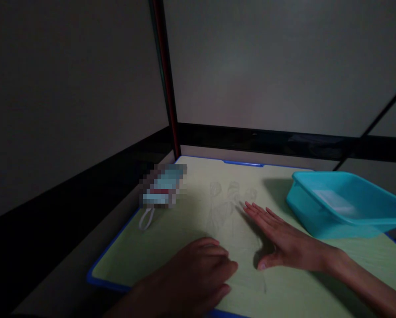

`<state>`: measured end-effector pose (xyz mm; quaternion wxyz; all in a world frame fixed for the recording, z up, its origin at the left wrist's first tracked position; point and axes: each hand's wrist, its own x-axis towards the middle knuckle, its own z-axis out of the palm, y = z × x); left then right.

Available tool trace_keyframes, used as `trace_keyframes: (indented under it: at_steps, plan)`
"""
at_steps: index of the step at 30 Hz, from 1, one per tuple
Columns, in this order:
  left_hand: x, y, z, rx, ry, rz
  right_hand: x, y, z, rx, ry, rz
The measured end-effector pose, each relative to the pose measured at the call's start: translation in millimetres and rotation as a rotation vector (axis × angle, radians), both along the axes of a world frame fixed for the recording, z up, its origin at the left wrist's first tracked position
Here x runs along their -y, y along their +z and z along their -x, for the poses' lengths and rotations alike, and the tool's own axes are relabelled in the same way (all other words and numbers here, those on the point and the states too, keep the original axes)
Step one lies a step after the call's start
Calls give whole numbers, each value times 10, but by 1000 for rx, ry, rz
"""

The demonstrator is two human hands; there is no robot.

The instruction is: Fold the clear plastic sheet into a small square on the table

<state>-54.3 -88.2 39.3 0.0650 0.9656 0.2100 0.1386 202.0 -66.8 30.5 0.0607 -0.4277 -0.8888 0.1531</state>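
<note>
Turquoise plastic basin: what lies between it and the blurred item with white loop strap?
Faint pale looped shapes, too faint to identify, on the yellow-green tabletop, in the head view; the right hand is close beside them.

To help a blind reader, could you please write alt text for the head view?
A curled left hand and open right hand are over a blue-edged green table, near faint pale loops. At right is a turquoise tub holding something white; at left, a blurred item with white strap.

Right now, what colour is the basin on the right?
Turquoise basin, plain, with no pattern visible; shows best in the head view.
</note>
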Motion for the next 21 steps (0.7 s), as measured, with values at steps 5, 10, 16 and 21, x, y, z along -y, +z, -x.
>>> trace_keyframes:
  at_steps: [5,10,16,21]
  plan:
    - [-435,-96,-93,57,335,19,-142,-38,20,-110,-190,-43]
    - [-924,-280,-163,3,438,-12,-375,-247,84,37,-323,-196]
    - [-973,-409,-129,-1,461,-7,-423,-379,38,68,-309,-281]
    - [-980,-422,-141,22,455,11,-408,-350,73,62,-298,-266]
